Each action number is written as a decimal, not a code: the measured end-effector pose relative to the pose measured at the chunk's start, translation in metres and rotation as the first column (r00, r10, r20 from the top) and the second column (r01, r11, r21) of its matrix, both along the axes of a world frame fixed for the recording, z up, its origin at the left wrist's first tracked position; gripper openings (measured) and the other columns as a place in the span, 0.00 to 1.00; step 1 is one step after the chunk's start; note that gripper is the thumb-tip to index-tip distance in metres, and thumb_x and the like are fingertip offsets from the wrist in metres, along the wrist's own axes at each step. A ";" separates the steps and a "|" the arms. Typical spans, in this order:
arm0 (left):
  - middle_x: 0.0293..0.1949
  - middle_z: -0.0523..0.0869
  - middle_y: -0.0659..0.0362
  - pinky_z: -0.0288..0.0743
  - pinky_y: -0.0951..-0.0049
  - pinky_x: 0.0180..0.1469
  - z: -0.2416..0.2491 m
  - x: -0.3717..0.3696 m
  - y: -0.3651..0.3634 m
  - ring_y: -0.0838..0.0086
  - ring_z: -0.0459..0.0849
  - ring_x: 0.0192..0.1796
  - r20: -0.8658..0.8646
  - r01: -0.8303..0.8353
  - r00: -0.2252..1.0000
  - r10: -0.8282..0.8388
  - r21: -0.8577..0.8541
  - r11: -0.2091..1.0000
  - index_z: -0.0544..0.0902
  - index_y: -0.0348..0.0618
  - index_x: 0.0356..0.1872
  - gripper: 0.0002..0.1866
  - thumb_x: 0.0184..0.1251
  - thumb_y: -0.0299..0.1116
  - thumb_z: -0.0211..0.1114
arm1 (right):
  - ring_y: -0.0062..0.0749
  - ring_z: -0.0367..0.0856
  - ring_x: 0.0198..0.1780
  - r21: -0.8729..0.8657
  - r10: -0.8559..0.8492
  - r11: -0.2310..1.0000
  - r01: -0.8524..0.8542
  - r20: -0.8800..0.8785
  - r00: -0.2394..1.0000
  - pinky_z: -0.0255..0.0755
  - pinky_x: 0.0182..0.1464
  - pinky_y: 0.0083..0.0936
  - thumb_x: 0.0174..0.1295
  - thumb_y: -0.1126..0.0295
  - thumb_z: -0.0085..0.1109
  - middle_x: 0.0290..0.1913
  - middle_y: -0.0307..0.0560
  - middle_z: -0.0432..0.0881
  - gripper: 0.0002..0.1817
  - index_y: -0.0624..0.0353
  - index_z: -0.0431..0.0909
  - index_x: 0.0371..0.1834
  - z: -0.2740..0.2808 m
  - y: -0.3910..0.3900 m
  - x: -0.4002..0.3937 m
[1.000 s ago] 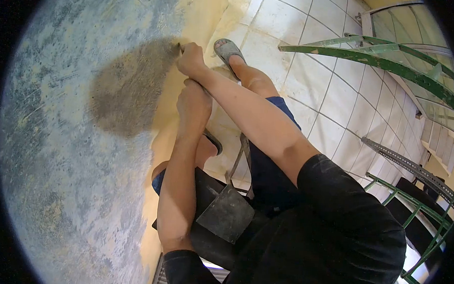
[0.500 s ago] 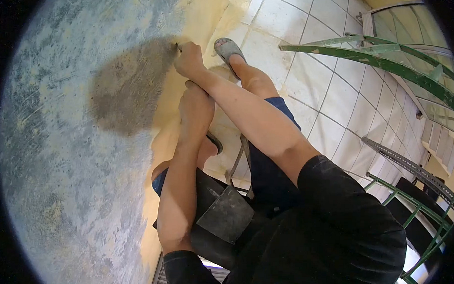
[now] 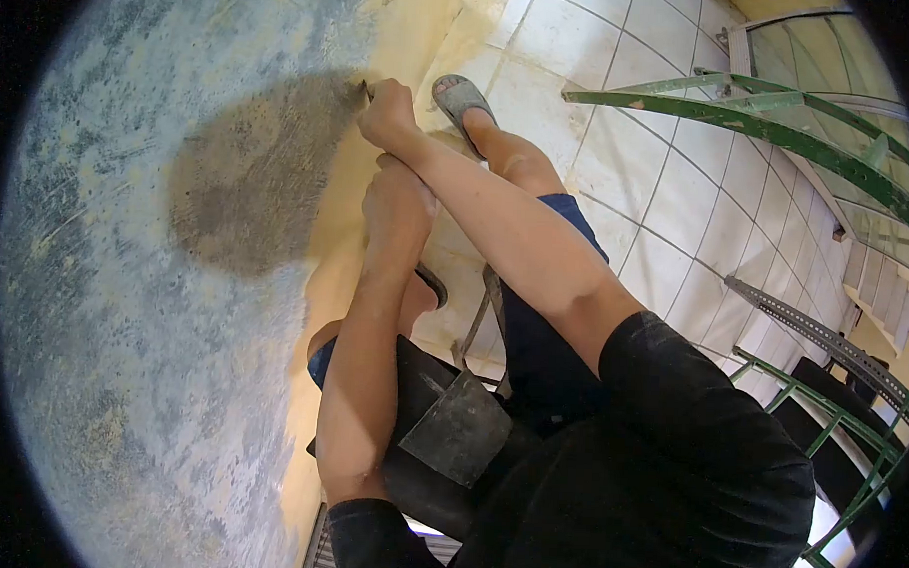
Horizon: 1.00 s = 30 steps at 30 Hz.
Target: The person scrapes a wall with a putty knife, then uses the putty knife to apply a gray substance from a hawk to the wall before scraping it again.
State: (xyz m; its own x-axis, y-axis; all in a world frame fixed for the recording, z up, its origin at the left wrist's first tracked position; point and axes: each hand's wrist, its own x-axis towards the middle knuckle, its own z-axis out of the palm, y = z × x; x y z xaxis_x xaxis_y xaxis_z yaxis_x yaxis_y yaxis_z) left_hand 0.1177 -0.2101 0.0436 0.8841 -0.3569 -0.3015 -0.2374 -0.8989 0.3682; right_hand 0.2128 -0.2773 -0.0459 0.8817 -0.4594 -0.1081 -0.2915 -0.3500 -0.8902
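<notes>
My right hand point(image 3: 388, 113) is closed on a small dark tool point(image 3: 366, 93), whose tip meets the upper right edge of a darker brown-grey patch point(image 3: 258, 177) on the mottled blue-grey wall point(image 3: 103, 302). Just below it, my left hand point(image 3: 396, 194) is close under the right wrist by the cream wall strip. Its fingers are hidden, and I cannot make out whether it holds anything. A dark flat blade point(image 3: 457, 429) with a short handle rests on a black surface near my lap.
My sandalled foot point(image 3: 463, 102) stands on white floor tiles point(image 3: 619, 160). Green metal frames point(image 3: 741, 119) are at the upper right and lower right. A perforated metal bar point(image 3: 823, 335) extends at the right. Glass panels show at the top right.
Both hands and the small tool have shifted slightly to the right in view. The right hand remains closed on the tool.
</notes>
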 end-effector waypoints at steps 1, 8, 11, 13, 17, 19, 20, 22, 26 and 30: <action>0.32 0.85 0.35 0.80 0.51 0.41 -0.002 -0.001 0.001 0.43 0.86 0.38 0.000 0.000 1.000 0.000 -0.001 1.000 0.71 0.25 0.42 0.20 0.63 0.36 0.63 | 0.62 0.82 0.34 -0.007 -0.003 1.000 0.003 -0.022 1.000 0.74 0.37 0.45 0.47 0.77 0.56 0.28 0.72 0.79 0.05 0.70 0.78 0.22 -0.002 -0.001 0.000; 0.33 0.84 0.35 0.80 0.51 0.42 -0.013 -0.002 0.003 0.42 0.86 0.39 0.001 -0.030 1.000 0.030 -0.024 0.999 0.70 0.24 0.42 0.20 0.64 0.35 0.62 | 0.60 0.84 0.39 -0.136 0.071 0.988 -0.078 -0.055 0.996 0.79 0.41 0.38 0.47 0.76 0.60 0.30 0.67 0.82 0.06 0.70 0.81 0.24 -0.004 -0.003 0.002; 0.32 0.84 0.35 0.79 0.50 0.42 -0.012 -0.001 0.000 0.42 0.86 0.38 -0.002 -0.042 0.999 0.042 -0.035 0.998 0.71 0.24 0.42 0.19 0.64 0.35 0.61 | 0.63 0.82 0.35 -0.112 0.022 0.994 -0.008 0.128 0.992 0.75 0.38 0.45 0.44 0.76 0.58 0.27 0.72 0.78 0.05 0.69 0.78 0.20 -0.011 -0.003 0.000; 0.33 0.84 0.35 0.79 0.49 0.42 -0.011 0.000 0.003 0.42 0.85 0.38 -0.006 -0.025 1.000 0.025 -0.039 0.999 0.71 0.24 0.42 0.19 0.64 0.35 0.61 | 0.65 0.82 0.35 -0.044 -0.003 0.999 0.004 0.011 1.000 0.75 0.38 0.45 0.44 0.77 0.58 0.27 0.72 0.78 0.05 0.69 0.78 0.21 -0.006 -0.005 0.004; 0.33 0.83 0.31 0.77 0.46 0.42 -0.008 -0.002 0.002 0.39 0.84 0.40 -0.008 -0.036 0.999 0.035 -0.063 0.997 0.71 0.22 0.42 0.20 0.66 0.37 0.58 | 0.66 0.81 0.34 -0.092 0.003 0.996 -0.001 0.024 1.000 0.75 0.38 0.45 0.44 0.77 0.57 0.27 0.72 0.79 0.05 0.70 0.78 0.21 -0.009 -0.001 0.003; 0.33 0.83 0.31 0.77 0.47 0.42 -0.008 -0.002 0.002 0.39 0.84 0.40 -0.010 -0.050 0.999 0.050 -0.053 0.997 0.71 0.21 0.43 0.21 0.66 0.37 0.58 | 0.66 0.81 0.34 -0.061 -0.024 0.998 0.032 0.118 0.993 0.75 0.38 0.45 0.43 0.78 0.57 0.27 0.72 0.79 0.04 0.69 0.78 0.21 -0.003 0.000 0.001; 0.32 0.84 0.33 0.79 0.49 0.42 -0.009 0.001 0.001 0.41 0.85 0.39 -0.021 -0.040 0.999 0.040 -0.025 0.999 0.71 0.23 0.42 0.20 0.66 0.37 0.59 | 0.66 0.81 0.34 -0.059 -0.024 0.998 0.031 0.116 0.993 0.75 0.38 0.45 0.43 0.78 0.57 0.27 0.72 0.79 0.04 0.69 0.78 0.21 0.001 -0.001 0.000; 0.32 0.85 0.35 0.80 0.51 0.42 -0.008 0.003 0.003 0.44 0.86 0.38 -0.025 -0.036 0.999 0.036 0.002 0.999 0.71 0.26 0.42 0.19 0.65 0.37 0.61 | 0.60 0.84 0.40 -0.090 0.037 0.995 -0.043 -0.066 0.997 0.78 0.44 0.42 0.46 0.79 0.57 0.32 0.68 0.83 0.06 0.70 0.81 0.26 0.006 -0.003 0.003; 0.33 0.85 0.35 0.81 0.52 0.42 -0.003 -0.005 0.000 0.43 0.86 0.39 -0.030 -0.034 0.999 0.033 -0.014 0.999 0.70 0.25 0.43 0.21 0.65 0.37 0.62 | 0.59 0.84 0.38 -0.181 0.092 0.981 -0.074 0.093 0.991 0.78 0.43 0.40 0.45 0.78 0.58 0.31 0.68 0.82 0.06 0.69 0.81 0.25 0.008 -0.003 -0.006; 0.33 0.85 0.35 0.81 0.52 0.41 0.000 -0.004 0.000 0.43 0.86 0.39 -0.053 -0.031 0.998 0.032 0.033 0.999 0.69 0.23 0.43 0.21 0.65 0.36 0.62 | 0.59 0.83 0.34 -0.190 0.075 0.980 -0.056 0.093 0.993 0.78 0.39 0.38 0.44 0.76 0.58 0.29 0.66 0.82 0.05 0.67 0.80 0.23 0.004 0.002 -0.004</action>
State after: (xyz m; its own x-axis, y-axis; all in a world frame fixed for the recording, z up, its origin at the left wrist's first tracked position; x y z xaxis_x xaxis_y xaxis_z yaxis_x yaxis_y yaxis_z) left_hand 0.1136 -0.2104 0.0431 0.8770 -0.3184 -0.3597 -0.1895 -0.9174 0.3500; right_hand 0.2084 -0.2757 -0.0419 0.9125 -0.4041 0.0638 -0.1759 -0.5283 -0.8307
